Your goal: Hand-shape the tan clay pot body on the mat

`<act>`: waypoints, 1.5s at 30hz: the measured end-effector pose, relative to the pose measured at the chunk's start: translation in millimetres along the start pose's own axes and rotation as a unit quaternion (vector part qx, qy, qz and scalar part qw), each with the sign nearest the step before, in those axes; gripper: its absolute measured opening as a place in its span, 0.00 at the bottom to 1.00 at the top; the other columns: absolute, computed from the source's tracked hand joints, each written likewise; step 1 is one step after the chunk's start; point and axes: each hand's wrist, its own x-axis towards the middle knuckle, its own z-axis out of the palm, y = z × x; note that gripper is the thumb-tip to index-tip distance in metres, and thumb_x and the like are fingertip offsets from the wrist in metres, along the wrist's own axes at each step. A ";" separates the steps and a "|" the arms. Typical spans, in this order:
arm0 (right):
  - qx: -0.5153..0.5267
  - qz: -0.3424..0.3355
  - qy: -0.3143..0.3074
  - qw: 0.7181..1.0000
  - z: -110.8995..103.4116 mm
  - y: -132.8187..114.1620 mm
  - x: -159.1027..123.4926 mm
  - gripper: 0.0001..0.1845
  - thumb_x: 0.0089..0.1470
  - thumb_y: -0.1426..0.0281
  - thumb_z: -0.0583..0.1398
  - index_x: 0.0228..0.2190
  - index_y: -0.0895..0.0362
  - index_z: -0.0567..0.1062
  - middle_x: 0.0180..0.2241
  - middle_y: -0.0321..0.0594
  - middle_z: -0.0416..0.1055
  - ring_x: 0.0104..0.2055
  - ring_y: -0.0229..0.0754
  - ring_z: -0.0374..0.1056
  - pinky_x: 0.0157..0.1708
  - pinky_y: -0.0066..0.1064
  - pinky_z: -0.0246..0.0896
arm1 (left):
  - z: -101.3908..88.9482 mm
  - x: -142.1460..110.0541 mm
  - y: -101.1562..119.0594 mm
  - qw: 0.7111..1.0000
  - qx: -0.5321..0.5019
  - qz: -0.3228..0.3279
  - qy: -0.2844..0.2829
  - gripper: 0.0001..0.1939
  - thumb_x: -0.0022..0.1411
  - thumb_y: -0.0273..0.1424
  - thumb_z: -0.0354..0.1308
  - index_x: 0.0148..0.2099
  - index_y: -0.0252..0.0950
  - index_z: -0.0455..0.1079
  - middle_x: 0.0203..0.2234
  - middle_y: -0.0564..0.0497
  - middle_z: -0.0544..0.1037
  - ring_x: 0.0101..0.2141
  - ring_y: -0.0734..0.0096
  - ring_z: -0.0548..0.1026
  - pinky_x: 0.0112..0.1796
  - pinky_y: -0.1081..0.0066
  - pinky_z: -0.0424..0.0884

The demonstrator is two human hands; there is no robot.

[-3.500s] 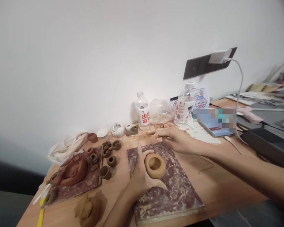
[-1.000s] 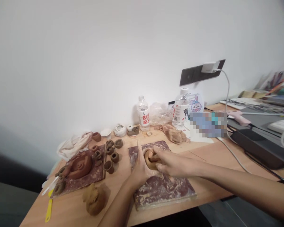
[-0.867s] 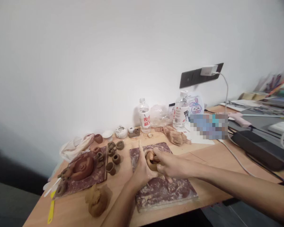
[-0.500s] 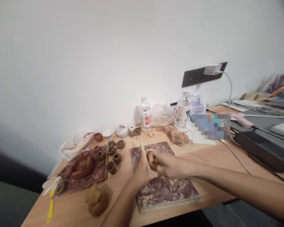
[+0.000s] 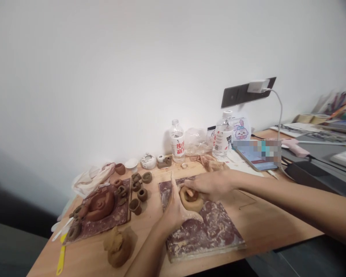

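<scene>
A round tan clay pot with a hollow in its top sits on the maroon marbled board. My left hand cups it from the left and near side, the fingers straight and the thumb spread along the front. From the right, my right hand grips the far rim, with a fingertip inside the hollow and the other fingers partly hidden behind the pot. A lump of tan clay lies left of my left forearm.
On the left, another board carries a reddish clay teapot; small clay cups stand beside it. A yellow tool lies at the table's left edge. Bottles, a crumpled cloth and a phone are behind and right.
My right hand has shifted up and away to the pot's far right rim, uncovering the hollow and the front of the pot. My left hand stays nearly in place.
</scene>
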 end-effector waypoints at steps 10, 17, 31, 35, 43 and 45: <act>-0.102 -0.006 -0.018 0.995 3.1 -10.9 0.6 0.18 0.46 0.80 0.58 0.42 0.60 0.69 0.26 0.38 0.66 0.24 0.37 0.54 0.24 0.29 0.45 | -0.5 1.2 -2.8 1.000 -0.008 0.007 0.002 0.81 0.33 0.37 0.77 0.67 0.40 0.12 0.51 0.42 0.70 0.55 0.51 0.66 0.57 0.51 0.59; 0.050 0.016 0.043 0.998 2.3 1.0 5.4 0.17 0.41 0.84 0.54 0.35 0.58 0.64 0.23 0.33 0.61 0.25 0.37 0.58 0.25 0.27 0.50 | -1.0 0.1 -3.3 1.000 0.010 -0.007 0.005 0.83 0.31 0.41 0.77 0.66 0.37 0.11 0.56 0.39 0.64 0.59 0.49 0.61 0.60 0.54 0.54; -0.005 -0.003 0.053 0.999 0.2 -2.2 -1.9 0.15 0.41 0.85 0.55 0.33 0.59 0.65 0.26 0.37 0.65 0.26 0.38 0.61 0.24 0.28 0.48 | -0.8 1.6 -10.4 1.000 -0.020 0.015 -0.012 0.82 0.33 0.38 0.77 0.65 0.39 0.08 0.56 0.40 0.67 0.58 0.51 0.64 0.59 0.52 0.56; -0.167 -0.032 0.037 0.985 -2.8 -7.1 -4.6 0.18 0.47 0.82 0.56 0.42 0.63 0.68 0.25 0.41 0.69 0.23 0.39 0.59 0.23 0.30 0.42 | -0.7 1.1 -10.7 1.000 -0.001 0.024 -0.002 0.82 0.33 0.39 0.77 0.66 0.38 0.09 0.57 0.38 0.65 0.59 0.49 0.62 0.59 0.52 0.55; -0.238 -0.087 0.083 0.964 13.4 0.6 -4.4 0.14 0.58 0.82 0.49 0.41 0.60 0.70 0.16 0.31 0.60 0.17 0.36 0.41 0.22 0.33 0.37 | 0.2 2.6 -8.6 0.999 -0.023 0.025 -0.009 0.81 0.33 0.37 0.77 0.66 0.41 0.11 0.53 0.41 0.68 0.54 0.51 0.68 0.56 0.52 0.61; -0.208 -0.096 0.093 0.969 10.4 4.6 -6.1 0.12 0.58 0.81 0.50 0.40 0.58 0.69 0.15 0.31 0.59 0.17 0.37 0.42 0.23 0.33 0.38 | 0.0 3.3 -10.4 0.999 -0.018 0.025 -0.007 0.81 0.32 0.37 0.77 0.67 0.41 0.12 0.54 0.41 0.68 0.55 0.50 0.68 0.57 0.51 0.60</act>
